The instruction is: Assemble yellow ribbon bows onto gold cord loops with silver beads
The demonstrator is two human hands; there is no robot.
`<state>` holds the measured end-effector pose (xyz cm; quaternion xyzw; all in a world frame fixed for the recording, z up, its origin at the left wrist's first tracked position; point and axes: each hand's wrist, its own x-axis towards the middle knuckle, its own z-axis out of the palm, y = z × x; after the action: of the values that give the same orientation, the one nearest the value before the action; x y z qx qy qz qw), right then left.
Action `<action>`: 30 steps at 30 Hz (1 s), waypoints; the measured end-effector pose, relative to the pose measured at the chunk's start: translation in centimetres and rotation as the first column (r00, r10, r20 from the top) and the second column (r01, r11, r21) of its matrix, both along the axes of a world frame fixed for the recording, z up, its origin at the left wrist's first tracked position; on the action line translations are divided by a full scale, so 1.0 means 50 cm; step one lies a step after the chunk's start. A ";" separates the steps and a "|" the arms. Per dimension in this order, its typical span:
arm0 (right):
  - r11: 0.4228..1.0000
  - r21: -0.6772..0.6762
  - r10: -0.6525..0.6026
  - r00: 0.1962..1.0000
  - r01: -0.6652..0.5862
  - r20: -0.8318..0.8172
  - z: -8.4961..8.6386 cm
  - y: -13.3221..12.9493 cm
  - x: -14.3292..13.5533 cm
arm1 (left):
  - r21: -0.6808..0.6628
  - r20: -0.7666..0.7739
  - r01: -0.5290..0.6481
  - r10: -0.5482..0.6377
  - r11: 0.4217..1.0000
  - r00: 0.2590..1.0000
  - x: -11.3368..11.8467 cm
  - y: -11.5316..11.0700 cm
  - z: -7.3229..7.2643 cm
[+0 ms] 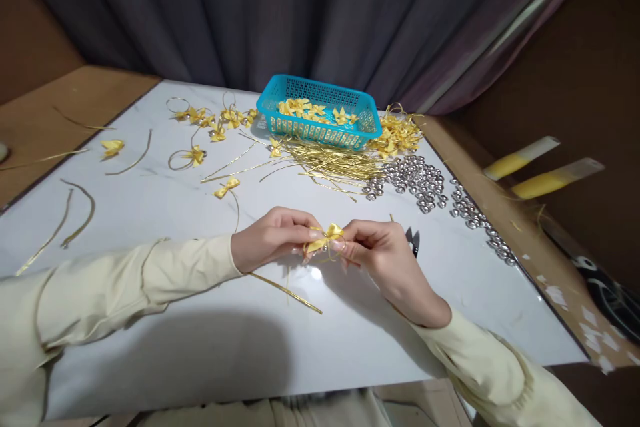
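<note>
from my remote seat i see the left hand (277,235) coming in from the left, its forearm nearly level over the worktop (350,353), while the right hand (383,250) slants up from the lower right, so the fingertips face each other near the middle. each grip is narrow, thumb against finger, pinching one side of a yellow bow (331,233) raised above the surface. the basket (320,135) stands beyond, and black blades (415,240), partly hidden, lie just beside my right hand.
</note>
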<state>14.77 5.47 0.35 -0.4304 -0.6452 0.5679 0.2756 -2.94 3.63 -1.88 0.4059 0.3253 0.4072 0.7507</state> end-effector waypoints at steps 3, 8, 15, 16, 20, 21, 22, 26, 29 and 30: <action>1.000 0.006 0.020 1.000 -0.020 -0.013 -0.003 0.002 0.005 | -0.002 0.034 0.000 0.000 1.000 0.999 0.001 0.000 0.003; 0.999 -0.001 0.049 0.997 -0.049 -0.057 -0.009 0.005 0.006 | -0.003 0.055 -0.018 0.018 1.000 0.998 0.000 0.000 0.002; 0.998 0.059 0.027 1.000 -0.027 0.004 -0.004 0.000 0.005 | 0.013 0.032 -0.019 0.019 1.000 0.999 0.001 0.001 0.002; 0.995 0.096 0.015 1.000 -0.017 0.022 -0.002 -0.001 0.006 | 0.018 0.024 -0.015 0.014 1.000 1.000 0.001 0.001 0.002; 0.958 0.285 -0.012 0.994 -0.020 0.111 0.006 -0.007 0.009 | 0.059 -0.051 -0.001 0.004 0.998 0.999 -0.001 0.001 0.000; 0.944 0.328 -0.014 0.991 -0.031 0.134 0.007 -0.008 0.009 | 0.069 -0.074 0.001 0.004 0.998 0.997 -0.002 0.001 0.000; 0.928 0.369 -0.016 0.988 -0.041 0.152 0.009 -0.009 0.009 | 0.077 -0.092 0.002 0.005 0.997 0.996 -0.003 0.000 -0.001; 0.868 0.492 -0.022 0.982 -0.074 0.187 0.010 -0.011 0.009 | 0.078 -0.106 0.004 0.004 0.997 0.994 -0.001 -0.001 0.002; 0.856 0.510 -0.019 0.982 -0.081 0.188 0.010 -0.011 0.010 | 0.067 -0.093 0.001 0.005 0.998 0.996 0.000 -0.002 0.003; 0.857 0.510 -0.018 0.982 -0.080 0.186 0.010 -0.011 0.010 | 0.066 -0.087 0.000 0.006 0.998 0.996 0.000 -0.003 0.002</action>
<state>15.26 4.91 0.86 -0.3812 -0.8030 0.3368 0.3105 -2.92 3.50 -1.76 0.4473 0.3449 0.4005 0.7215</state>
